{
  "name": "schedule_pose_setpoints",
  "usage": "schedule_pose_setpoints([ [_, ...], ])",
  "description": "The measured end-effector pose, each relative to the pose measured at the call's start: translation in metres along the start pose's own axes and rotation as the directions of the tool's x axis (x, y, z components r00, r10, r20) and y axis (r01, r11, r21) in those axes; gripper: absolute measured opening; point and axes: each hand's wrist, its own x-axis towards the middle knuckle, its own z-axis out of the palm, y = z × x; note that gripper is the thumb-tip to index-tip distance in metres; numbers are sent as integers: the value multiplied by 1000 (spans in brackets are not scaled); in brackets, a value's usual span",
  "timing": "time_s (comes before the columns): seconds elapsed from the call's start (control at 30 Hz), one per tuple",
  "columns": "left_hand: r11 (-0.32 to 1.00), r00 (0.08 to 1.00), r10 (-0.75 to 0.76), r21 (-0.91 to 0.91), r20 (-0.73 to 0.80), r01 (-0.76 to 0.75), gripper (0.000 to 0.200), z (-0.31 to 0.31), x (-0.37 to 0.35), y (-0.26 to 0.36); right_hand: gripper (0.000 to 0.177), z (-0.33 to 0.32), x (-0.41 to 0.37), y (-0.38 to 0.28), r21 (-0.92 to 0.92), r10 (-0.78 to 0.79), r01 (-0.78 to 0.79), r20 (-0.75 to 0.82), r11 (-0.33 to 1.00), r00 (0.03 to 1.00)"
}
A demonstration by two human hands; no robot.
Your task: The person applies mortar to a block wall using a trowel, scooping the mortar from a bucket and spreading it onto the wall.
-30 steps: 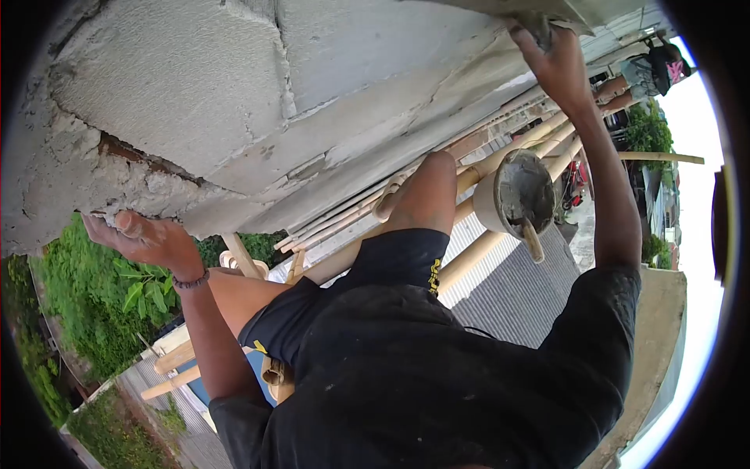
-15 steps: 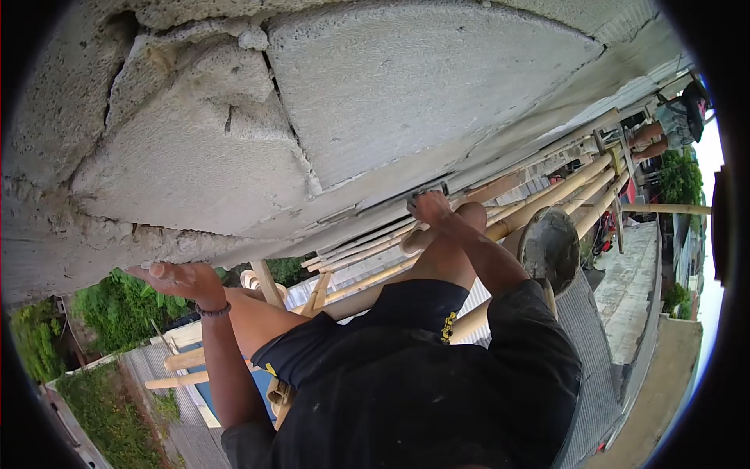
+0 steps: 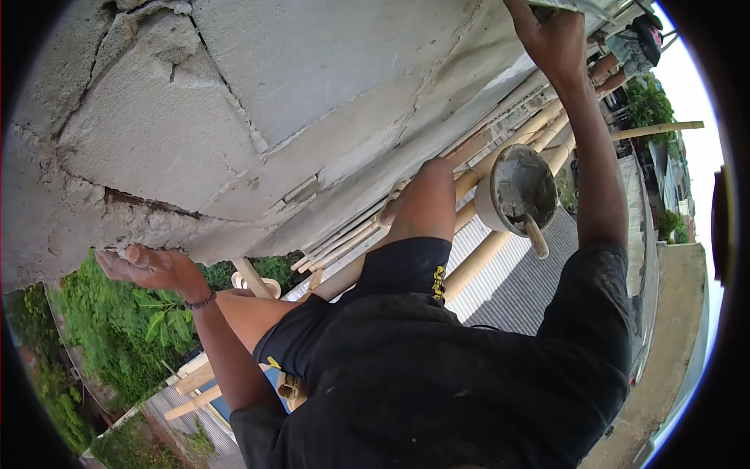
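Observation:
A rough grey block wall (image 3: 328,62) with cracked joints and patches of mortar fills the upper left. My left hand (image 3: 152,270) rests against its lower edge, fingers stretched out, holding nothing. High at the upper right, my right hand (image 3: 553,43) is closed round a plastering trowel (image 3: 569,5) close to the wall face; the frame edge cuts off most of the tool. Below my right forearm stands a bucket (image 3: 484,202) containing wet grey mortar (image 3: 525,184). A tool's wooden-looking handle (image 3: 536,237) sticks out over its rim.
Bamboo scaffold poles (image 3: 473,262) run along the wall beneath my legs. Another person (image 3: 629,55) is farther along at the upper right. Corrugated roofing (image 3: 519,273) and green trees (image 3: 117,336) lie far below. One bamboo pole (image 3: 660,130) juts out rightward.
My right hand has swept up and right along the wall with the trowel, away from near my knee. My left hand stays against the wall edge. The view has shifted, showing the bucket more fully.

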Motion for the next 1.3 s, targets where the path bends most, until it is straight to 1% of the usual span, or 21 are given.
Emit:
schedule_pose_setpoints([
  [0.07, 1000, 1000, 8, 26, -7, -8, 59, 2, -2, -7, 28, 49, -47, 14, 247, -317, 330, -91, 911, 944],
  [0.1, 999, 1000, 8, 42, 10, -8, 61, 4, -7, -12, 48, 81, -90, 20, 63, -335, 334, 5, 940, 942],
  [0.13, 999, 1000, 9, 52, 9, -9, 61, 4, -13, -19, 63, 119, -141, 16, 121, -328, 316, 87, 941, 941],
  [0.17, 989, 995, 96, 114, 15, -97, 60, 4, -18, -31, 62, 161, -200, 13, 182, -292, 282, 27, 942, 956],
  [0.23, 943, 967, 247, 213, 65, -255, 56, 0, -29, -61, 59, 178, -245, -34, 177, -144, 69, 461, 982, 876],
  [0.33, 866, 955, 283, 403, 90, -295, 68, -5, -43, -93, 47, 280, -326, -22, 245, -223, 94, 574, 965, 788],
  [0.4, 815, 947, 305, 486, 106, -317, 75, -1, -40, -89, 29, 359, -361, 5, 191, -208, 83, 874, 978, 439],
  [0.47, 948, 989, -121, 284, -91, 142, 86, 5, -32, -61, 28, 371, -345, 11, 153, -146, 16, 895, 988, 421],
  [0.5, 930, 924, -368, -33, -103, 366, 86, 2, -31, -50, 31, 376, -334, 13, 109, -84, -40, 915, 993, 394],
  [0.63, 892, 903, -426, -192, -58, 409, 86, 3, -34, -48, 35, 370, -314, 16, 123, -127, 37, 916, 992, 380],
  [0.73, 921, 924, -378, 79, -61, 382, 84, -7, -40, -74, 35, 362, -302, 4, 81, -65, -14, 881, 997, 469],
  [0.77, 919, 999, 5, 394, -50, 15, 70, -7, -44, -91, 35, 351, -299, 0, 101, -86, 5, 814, 995, 574],
  [0.8, 696, 928, 362, 638, 84, -330, 61, -8, -52, -104, 35, 342, -293, 1, 92, -76, 1, 816, 996, 572],
  [0.87, 758, 946, 309, 575, 101, -309, 58, -6, -42, -80, 31, 309, -264, 3, 49, -80, 70, 820, 996, 567],
  [0.93, 846, 968, 209, 472, 140, -250, 67, -3, -29, -45, 28, 264, -228, 5, 99, -112, 60, 689, 993, 716],
  [0.97, 975, 999, -35, 220, 40, 26, 64, 3, -27, -36, 28, 233, -202, 0, 59, -88, 65, 696, 996, 713],
  [1.07, 975, 975, -223, 12, -21, 223, 83, 7, -7, 3, 28, 144, -126, -11, 18, -121, 130, 508, 991, 853],
  [1.13, 981, 982, -184, -63, -33, 182, 81, 7, -5, 0, 28, 96, -89, -11, -50, -181, 210, 342, 976, 922],
  [1.2, 996, 998, -67, 60, -12, 67, 83, 5, -6, -4, 17, 62, -66, 1, -148, -353, 360, 68, 921, 933],
  [1.27, 994, 995, -100, 47, -19, 101, 83, 3, -5, 2, 26, 42, -66, -7, -31, -279, 284, 125, 958, 952],
  [1.3, 991, 991, -132, 26, -16, 132, 82, 4, -3, 4, 31, 47, -75, -15, 168, -232, 213, 103, 963, 967],
])
